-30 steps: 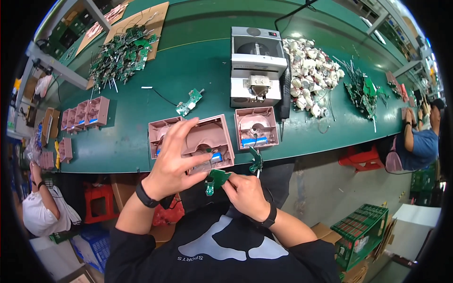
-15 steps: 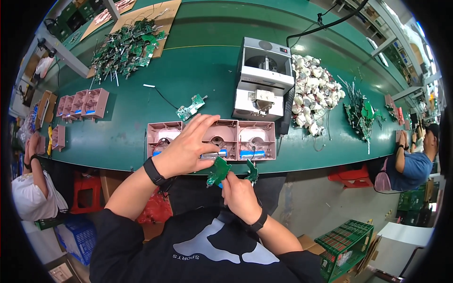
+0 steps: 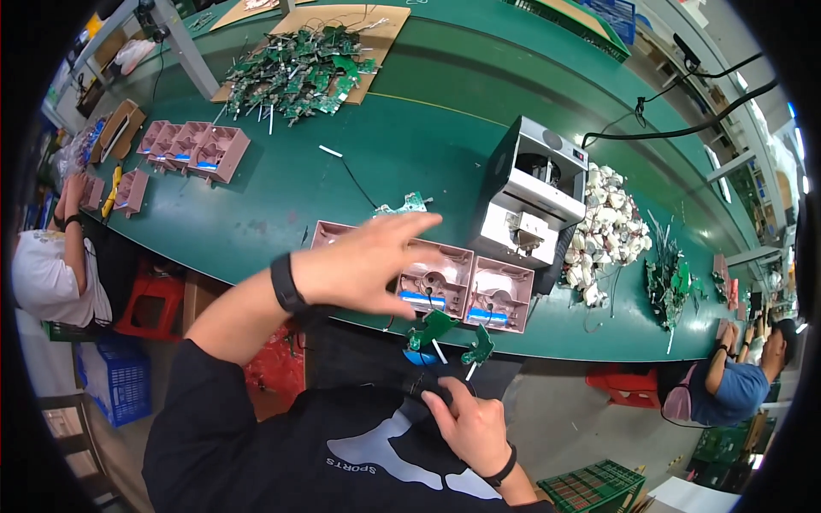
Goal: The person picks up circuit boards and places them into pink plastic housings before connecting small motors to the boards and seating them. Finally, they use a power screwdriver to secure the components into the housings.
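Three pink plastic housings stand in a row at the table's near edge, with blue cylindrical batteries inside. My left hand is over the left and middle housings, fingers spread and holding nothing, and hides much of the left one. Two green circuit boards hang at the edge in front of them, white leads pointing down. A blue piece shows below the boards. Lower down, in front of my shirt, is my right hand, thumb and forefinger drawn together; what they pinch, if anything, is too small to name.
Behind the housings lies another circuit board with a black wire. A grey-and-black machine stands right of it, beside a heap of white parts. Board piles and more pink housings lie left. Co-workers sit at both sides.
My right hand has let go of the green circuit board and moved down toward my body. My left hand has lifted, fingers spread wider. The view has turned, shifting the table's contents.
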Demonstrator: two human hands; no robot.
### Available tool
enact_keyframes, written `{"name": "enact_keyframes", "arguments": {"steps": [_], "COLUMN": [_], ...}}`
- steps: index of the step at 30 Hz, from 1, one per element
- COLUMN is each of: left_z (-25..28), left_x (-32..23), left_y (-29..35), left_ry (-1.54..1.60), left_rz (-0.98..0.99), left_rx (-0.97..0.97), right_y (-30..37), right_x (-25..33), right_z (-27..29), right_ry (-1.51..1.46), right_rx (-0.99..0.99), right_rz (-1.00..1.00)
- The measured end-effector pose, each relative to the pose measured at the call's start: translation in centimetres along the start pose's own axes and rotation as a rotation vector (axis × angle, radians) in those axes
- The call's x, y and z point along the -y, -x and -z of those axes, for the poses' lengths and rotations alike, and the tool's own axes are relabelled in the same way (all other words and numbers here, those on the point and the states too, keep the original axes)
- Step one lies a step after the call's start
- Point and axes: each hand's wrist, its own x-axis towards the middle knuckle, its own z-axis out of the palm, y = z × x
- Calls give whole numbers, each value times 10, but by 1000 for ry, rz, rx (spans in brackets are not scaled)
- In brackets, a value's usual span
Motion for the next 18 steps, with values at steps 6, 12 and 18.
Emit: {"name": "enact_keyframes", "arguments": {"steps": [6, 12, 18], "left_z": [22, 13, 54], "left_x": [60, 90, 42], "left_y": [-43, -52, -42], "left_ry": [-141, -297, -119], "left_rz": [253, 228, 54], "left_rx": [126, 348, -152], "right_y": [-1, -7, -9], "right_x": [7, 24, 12], "right_z": [-2, 0, 16], "right_ry": [0, 20, -327], "right_rx": [102, 178, -123], "right_rz": [171, 241, 51]}}
